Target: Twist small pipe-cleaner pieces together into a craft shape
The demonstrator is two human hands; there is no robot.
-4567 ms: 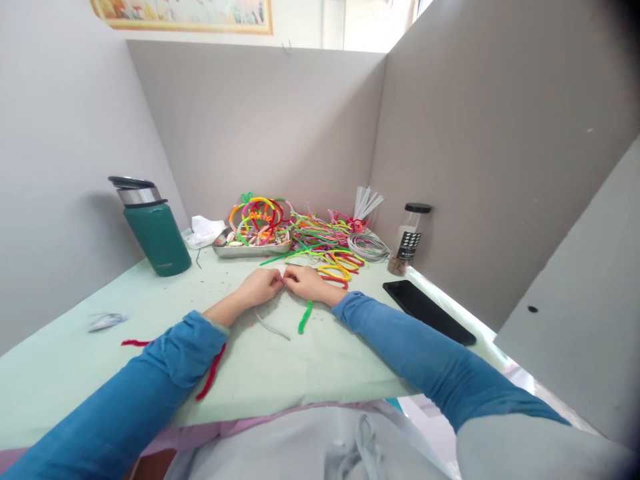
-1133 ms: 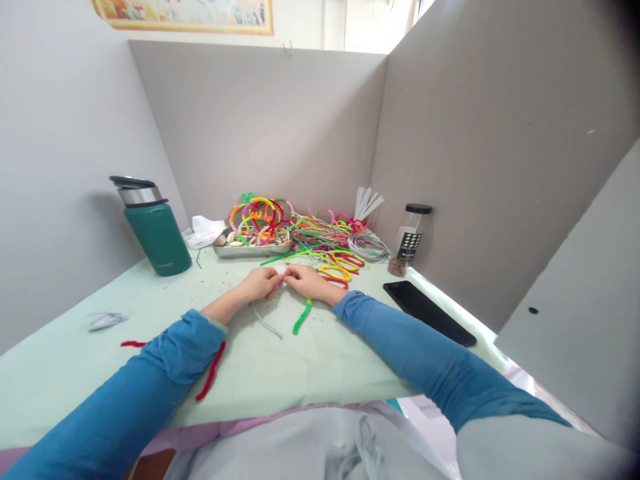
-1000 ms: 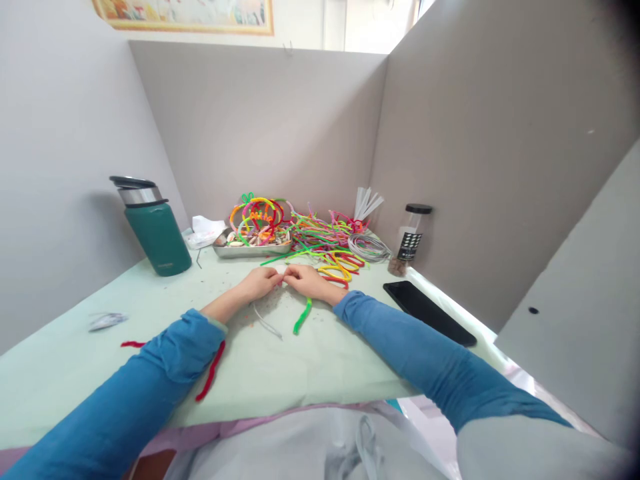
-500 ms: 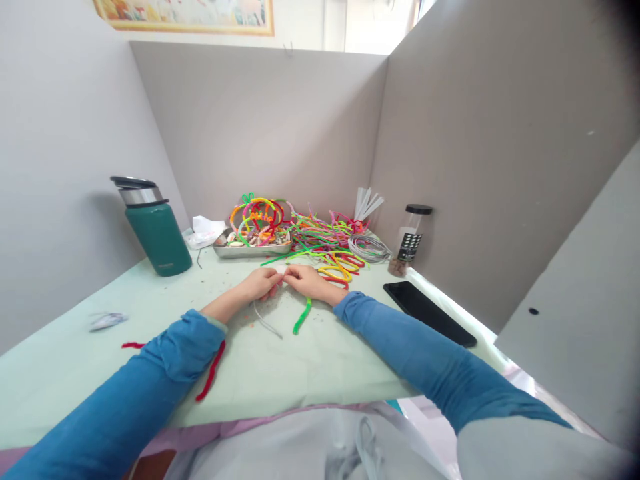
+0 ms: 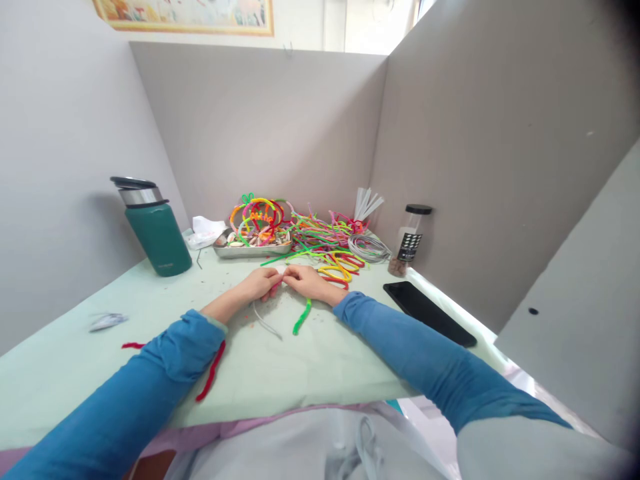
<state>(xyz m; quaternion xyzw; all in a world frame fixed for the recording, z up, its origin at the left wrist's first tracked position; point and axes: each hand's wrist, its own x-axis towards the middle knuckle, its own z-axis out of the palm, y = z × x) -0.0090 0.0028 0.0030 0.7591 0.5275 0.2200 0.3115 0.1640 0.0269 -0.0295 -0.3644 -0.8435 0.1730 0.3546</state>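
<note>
In the middle of the table, my left hand (image 5: 261, 285) and my right hand (image 5: 304, 281) meet fingertip to fingertip, both closed in a pinch. A small pinkish-red piece (image 5: 275, 289) shows under my left fingers; its kind is too small to tell. What lies inside the right pinch is hidden by the fingers. A thin grey cord (image 5: 267, 321) trails onto the cloth below my left hand. Below my right wrist lies a green pipe cleaner (image 5: 302, 317). A red pipe cleaner (image 5: 213, 373) lies partly under my left sleeve.
Behind the hands are a metal tray (image 5: 253, 251) with colourful bent pipe cleaners, a pile of pipe cleaners (image 5: 325, 233) and a grey cord coil (image 5: 369, 248). A green bottle (image 5: 159, 237) stands left. To the right are a clear jar (image 5: 409, 241) and a black phone (image 5: 429, 313).
Barely anything differs. The fingertips have shifted very slightly, and both hands keep their pinch in the same place.
</note>
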